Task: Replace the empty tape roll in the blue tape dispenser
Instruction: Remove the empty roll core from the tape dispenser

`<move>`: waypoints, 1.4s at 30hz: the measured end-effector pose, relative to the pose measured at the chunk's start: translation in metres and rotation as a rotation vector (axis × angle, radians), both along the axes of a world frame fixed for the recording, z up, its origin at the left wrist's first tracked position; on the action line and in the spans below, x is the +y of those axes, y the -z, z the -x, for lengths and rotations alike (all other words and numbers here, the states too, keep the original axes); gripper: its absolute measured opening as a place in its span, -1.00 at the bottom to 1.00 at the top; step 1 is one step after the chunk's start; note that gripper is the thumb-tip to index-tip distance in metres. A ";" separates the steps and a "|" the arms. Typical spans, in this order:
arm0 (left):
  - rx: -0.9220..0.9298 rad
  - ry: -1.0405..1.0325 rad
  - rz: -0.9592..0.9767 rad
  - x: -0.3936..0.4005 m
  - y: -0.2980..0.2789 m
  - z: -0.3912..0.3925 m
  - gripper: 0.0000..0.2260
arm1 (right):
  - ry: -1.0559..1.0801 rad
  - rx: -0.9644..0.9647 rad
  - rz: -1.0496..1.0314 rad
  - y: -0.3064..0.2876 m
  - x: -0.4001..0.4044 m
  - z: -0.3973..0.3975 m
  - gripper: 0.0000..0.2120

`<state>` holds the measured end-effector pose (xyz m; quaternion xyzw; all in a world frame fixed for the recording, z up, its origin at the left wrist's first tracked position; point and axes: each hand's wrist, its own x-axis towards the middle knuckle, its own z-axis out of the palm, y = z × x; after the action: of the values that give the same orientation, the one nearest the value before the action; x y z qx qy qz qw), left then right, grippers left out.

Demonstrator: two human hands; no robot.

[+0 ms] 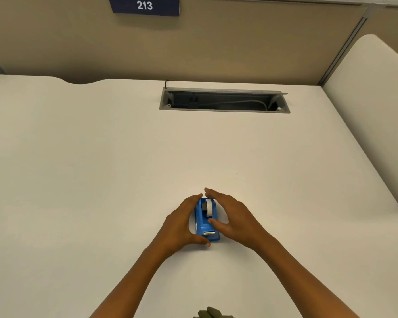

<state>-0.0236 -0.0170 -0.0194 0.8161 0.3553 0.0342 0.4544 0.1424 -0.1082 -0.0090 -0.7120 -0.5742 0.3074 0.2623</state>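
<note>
on desk [101,157], hands cupping dispenser [203,222] — roll [209,207] seated

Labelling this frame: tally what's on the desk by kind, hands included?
Hands: 2, left hand and right hand
Dispenser: 1
Tape roll: 1, in the dispenser
Cable tray: 1, in the desk
Total: 5

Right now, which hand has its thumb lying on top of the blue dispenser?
The right hand: its thumb lies across the blue dispenser. The left hand only cups the side.

Single head view, high, facing forward-down over white desk [101,157] toward partition wall [239,42].
</note>
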 end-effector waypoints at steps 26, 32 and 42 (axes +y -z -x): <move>-0.018 0.016 0.101 -0.002 -0.018 -0.001 0.01 | 0.190 0.446 -0.142 -0.047 0.016 -0.015 -0.53; -0.405 -0.303 0.246 0.002 -0.060 -0.003 -0.67 | 0.205 0.471 -0.153 -0.057 0.014 -0.011 -0.64; -0.534 -0.475 0.575 0.006 -0.067 -0.011 -0.74 | 0.220 0.555 -0.118 -0.063 0.014 -0.006 -0.65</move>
<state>-0.0123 -0.0108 0.0475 0.5155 0.3981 0.2468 0.7176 0.1486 -0.0942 0.0539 -0.6422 -0.4169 0.4263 0.4817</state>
